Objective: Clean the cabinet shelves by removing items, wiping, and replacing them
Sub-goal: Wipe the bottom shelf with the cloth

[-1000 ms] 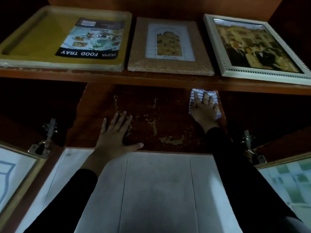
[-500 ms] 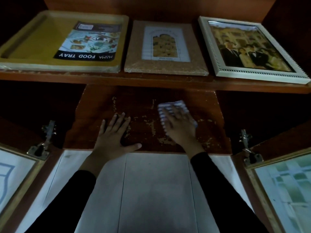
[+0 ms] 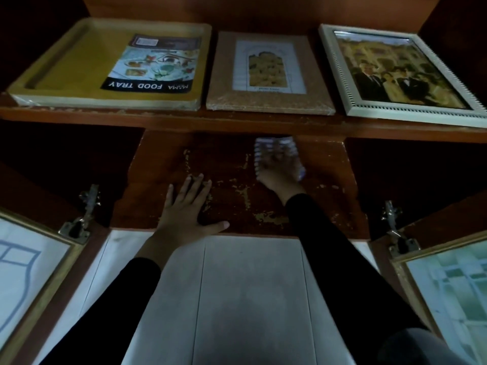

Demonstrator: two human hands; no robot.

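The striped cloth (image 3: 271,142) lies on the lower shelf (image 3: 232,164), far back, just under the edge of the upper shelf (image 3: 237,121). The right hand (image 3: 279,172) presses down on it. Its fingers look flat on top of the cloth, though they are a bit blurry. The left hand (image 3: 188,209) rests flat on the same shelf near the front, with its fingers spread and holding nothing.

The wood has pale, flaky spots. To wipe well, I think the hand should push hard, go slowly over those spots and reach into the dark back corners.

Up above sit a yellow food tray (image 3: 66,67), a brown frame (image 3: 224,75) and a white picture frame (image 3: 340,75).
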